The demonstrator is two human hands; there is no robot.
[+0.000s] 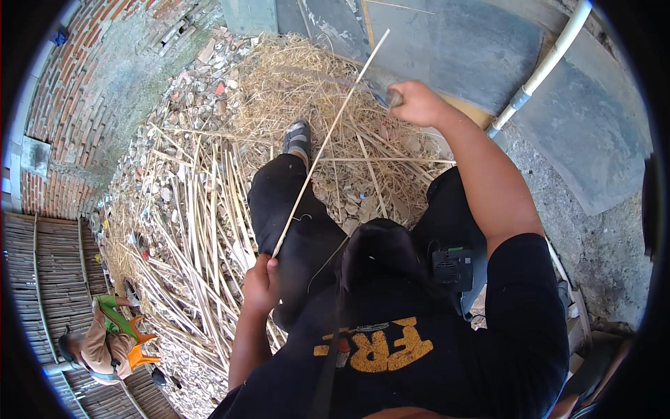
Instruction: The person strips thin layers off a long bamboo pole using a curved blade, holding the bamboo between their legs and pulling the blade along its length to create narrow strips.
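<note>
Bamboo-like strip (329, 140) slants toward one o'clock from the left hand (261, 285), which clasps its lower end, a sensible hold: probably light, springy, splinter-prone. The right hand (417, 103) grips a long knife (395, 98), blade pointing toward nine o'clock.

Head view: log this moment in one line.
left hand: holds bamboo strip | right hand: holds long-bladed knife | knife-strip contact: unclear | nearby: loose strips, shavings

A thin pale strip (330, 142) slants forward-right, visually crossing a long-bladed knife (324, 77).
</note>
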